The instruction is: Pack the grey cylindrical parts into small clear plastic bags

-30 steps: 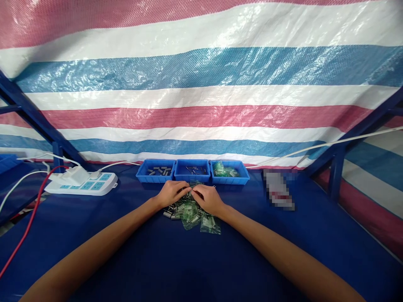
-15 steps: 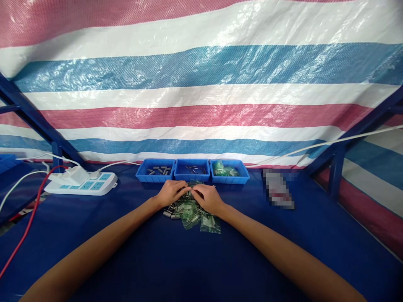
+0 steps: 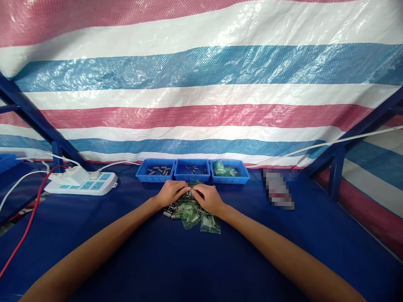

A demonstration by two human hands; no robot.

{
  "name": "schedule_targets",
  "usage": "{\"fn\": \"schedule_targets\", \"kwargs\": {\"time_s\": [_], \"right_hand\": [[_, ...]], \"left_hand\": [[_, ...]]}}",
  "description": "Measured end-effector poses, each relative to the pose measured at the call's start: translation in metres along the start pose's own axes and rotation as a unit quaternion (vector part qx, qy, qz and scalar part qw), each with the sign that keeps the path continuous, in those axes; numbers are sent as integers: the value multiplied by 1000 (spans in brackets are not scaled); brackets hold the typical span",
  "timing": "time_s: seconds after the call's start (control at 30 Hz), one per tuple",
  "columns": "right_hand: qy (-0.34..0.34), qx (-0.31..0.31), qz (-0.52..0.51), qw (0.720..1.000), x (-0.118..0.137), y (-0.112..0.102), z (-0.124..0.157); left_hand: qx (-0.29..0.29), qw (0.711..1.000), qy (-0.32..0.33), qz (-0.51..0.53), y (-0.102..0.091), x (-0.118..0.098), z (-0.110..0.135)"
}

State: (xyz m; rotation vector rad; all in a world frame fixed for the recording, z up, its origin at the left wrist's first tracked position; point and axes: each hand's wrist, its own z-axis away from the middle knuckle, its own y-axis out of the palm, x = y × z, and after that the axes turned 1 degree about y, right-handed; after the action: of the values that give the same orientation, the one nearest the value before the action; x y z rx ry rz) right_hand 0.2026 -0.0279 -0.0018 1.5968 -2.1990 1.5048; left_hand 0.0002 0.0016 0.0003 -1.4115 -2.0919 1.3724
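Over a pile of small metal parts [image 3: 172,216], my left hand [image 3: 171,193] and my right hand [image 3: 209,199] meet almost fingertip to fingertip. Each has thumb and forefinger pinched together. Something tiny sits at the fingertips, too small to make out. Short grey cylinders and thin pins lie loose in the pile. Among them are clear, green-tinted plastic bags [image 3: 190,214], some with metal parts inside. One such small bag [image 3: 210,225] lies at the pile's front right, just below my right hand. My hands hide the back of the pile.
Behind my hands stand three blue bins in a row: a left bin [image 3: 155,179] with grey cylinders, a middle bin [image 3: 192,178] with thin pins, a right bin [image 3: 232,180] with green-tinted bags. A white power strip [image 3: 103,185] with cords is left; a pixelated item [image 3: 279,191] lies right.
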Motion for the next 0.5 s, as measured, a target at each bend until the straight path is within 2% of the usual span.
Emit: {"fn": "schedule_targets", "kwargs": {"time_s": [0.5], "right_hand": [[-4, -9, -3, 1000, 1, -1, 0]], "left_hand": [[3, 1000, -5, -4, 0, 0, 0]]}}
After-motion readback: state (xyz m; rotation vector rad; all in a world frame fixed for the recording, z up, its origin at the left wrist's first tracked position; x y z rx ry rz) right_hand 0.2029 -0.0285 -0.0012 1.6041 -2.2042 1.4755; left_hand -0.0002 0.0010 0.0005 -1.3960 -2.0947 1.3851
